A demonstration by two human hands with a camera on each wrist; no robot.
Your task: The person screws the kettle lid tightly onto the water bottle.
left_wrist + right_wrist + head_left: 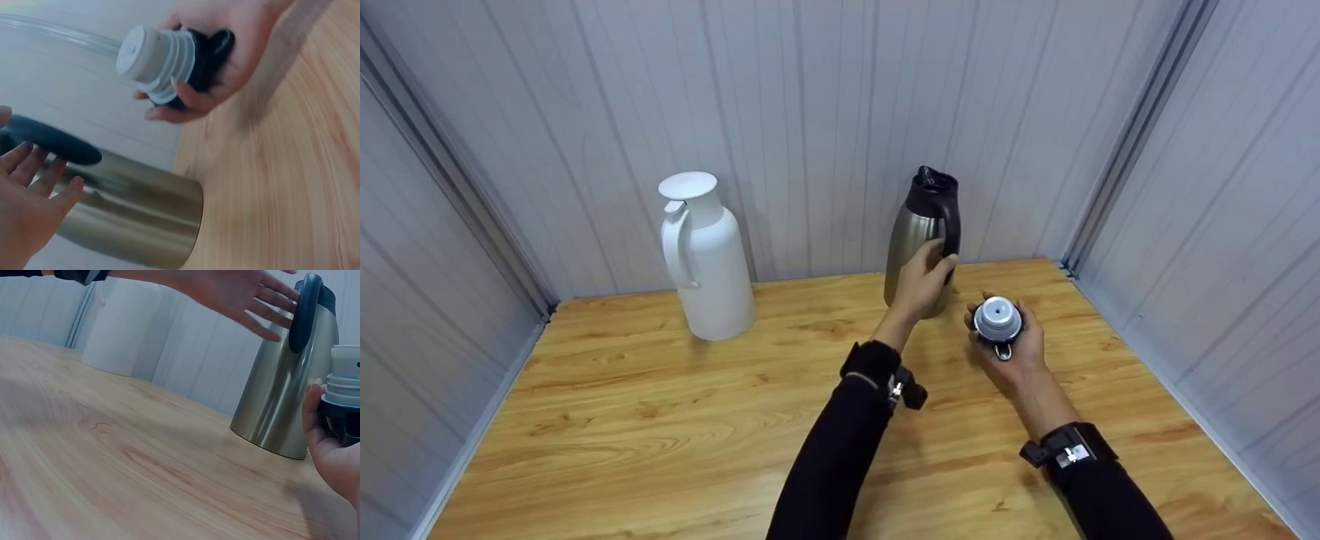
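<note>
A steel thermos jug [911, 240] with a black top and handle stands open-mouthed at the back of the wooden table [660, 420]. My left hand [924, 279] reaches to its handle with straight, spread fingers [34, 174]; whether they touch it I cannot tell. In the right wrist view the left hand [236, 292] hovers beside the jug [275, 405]. My right hand [1014, 352] grips the jug's stopper [997, 319], a grey-white threaded plug on a black cap [157, 62], just right of the jug [135, 219]. The stopper [344, 377] points upward.
A white thermos jug [705, 262] with its lid on stands at the back left of the table, also visible in the right wrist view [121, 326]. Corrugated grey walls [825, 112] close in the table on three sides.
</note>
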